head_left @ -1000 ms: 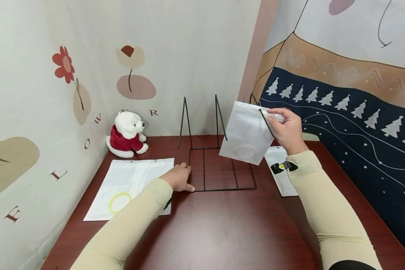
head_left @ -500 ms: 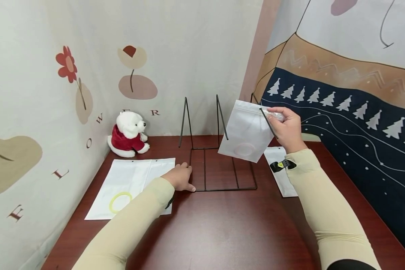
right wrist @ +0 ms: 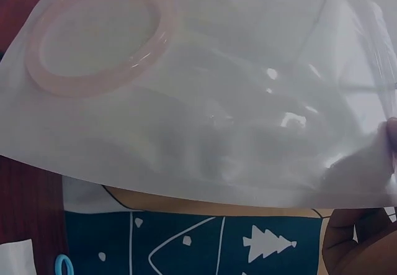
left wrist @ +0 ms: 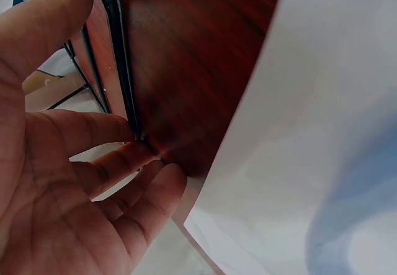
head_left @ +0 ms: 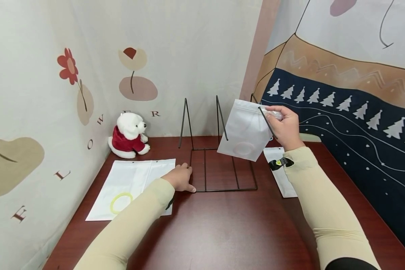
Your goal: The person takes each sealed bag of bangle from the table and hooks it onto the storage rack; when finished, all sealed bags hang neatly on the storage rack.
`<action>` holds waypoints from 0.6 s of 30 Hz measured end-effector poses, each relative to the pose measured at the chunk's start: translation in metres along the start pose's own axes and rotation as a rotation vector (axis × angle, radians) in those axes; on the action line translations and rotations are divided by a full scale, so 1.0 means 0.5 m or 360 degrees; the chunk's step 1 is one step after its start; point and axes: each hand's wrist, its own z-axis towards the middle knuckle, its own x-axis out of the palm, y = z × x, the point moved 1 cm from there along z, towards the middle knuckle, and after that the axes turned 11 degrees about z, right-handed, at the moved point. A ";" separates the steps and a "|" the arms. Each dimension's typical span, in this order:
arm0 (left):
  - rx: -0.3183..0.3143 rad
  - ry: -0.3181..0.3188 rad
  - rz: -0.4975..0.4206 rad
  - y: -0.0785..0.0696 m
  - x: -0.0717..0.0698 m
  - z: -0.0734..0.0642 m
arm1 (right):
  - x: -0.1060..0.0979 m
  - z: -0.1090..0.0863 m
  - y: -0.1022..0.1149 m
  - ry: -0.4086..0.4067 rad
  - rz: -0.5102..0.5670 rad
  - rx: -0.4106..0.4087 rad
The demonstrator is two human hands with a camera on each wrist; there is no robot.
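Note:
My right hand (head_left: 285,125) pinches the upper right corner of a white zip bag (head_left: 239,127), held raised and tilted. A pale pink ring (right wrist: 99,39) shows through its lower part. A prong of the black wire rack (head_left: 222,190) crosses in front of the bag near its top; whether it passes through the bag's hole I cannot tell. My left hand (head_left: 179,178) rests at the rack's left side, thumb at the front corner, fingers touching the base bar (left wrist: 121,58). Beside it lie two overlapping white bags; the left bag (head_left: 121,176) has a yellow ring (head_left: 116,204).
The second left bag (head_left: 158,168), partly under my forearm, shows a blue ring (left wrist: 335,225) in the left wrist view. Another white bag (head_left: 285,183) lies right of the rack. A plush white bear (head_left: 128,135) in red sits at the back left. Printed curtains stand behind the table.
My right hand and the bag have shifted slightly left and up. My left hand stays at the rack's left side.

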 end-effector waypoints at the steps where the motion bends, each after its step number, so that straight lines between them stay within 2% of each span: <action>1: 0.0000 0.0000 -0.0005 0.000 0.000 0.000 | 0.001 0.001 -0.001 0.0003 0.0004 0.0004; 7: -0.0006 0.0005 -0.0007 -0.002 0.000 -0.001 | 0.007 0.008 -0.002 -0.0003 0.0012 0.0030; 18: -0.0020 0.0007 -0.0005 0.000 0.002 -0.001 | 0.019 0.029 -0.010 -0.0026 0.0020 -0.0013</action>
